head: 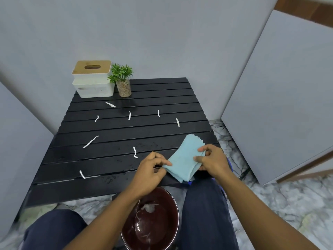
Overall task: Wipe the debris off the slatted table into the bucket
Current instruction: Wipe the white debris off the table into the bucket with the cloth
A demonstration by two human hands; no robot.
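Observation:
A black slatted table (111, 165) fills the middle of the view. Several thin white strips of debris (91, 141) lie scattered across its slats. A folded light blue cloth (185, 159) is held just above the table's near right corner. My left hand (151, 170) pinches its left edge and my right hand (212, 161) grips its right edge. A dark maroon bucket (151, 222) stands on the floor between my knees, below the table's front edge, with a pale scrap inside it.
At the table's back left corner stand a white tissue box with a wooden lid (92, 78) and a small green plant in a glass jar (122, 82). Grey walls close in on three sides. The floor is marbled tile (281, 201).

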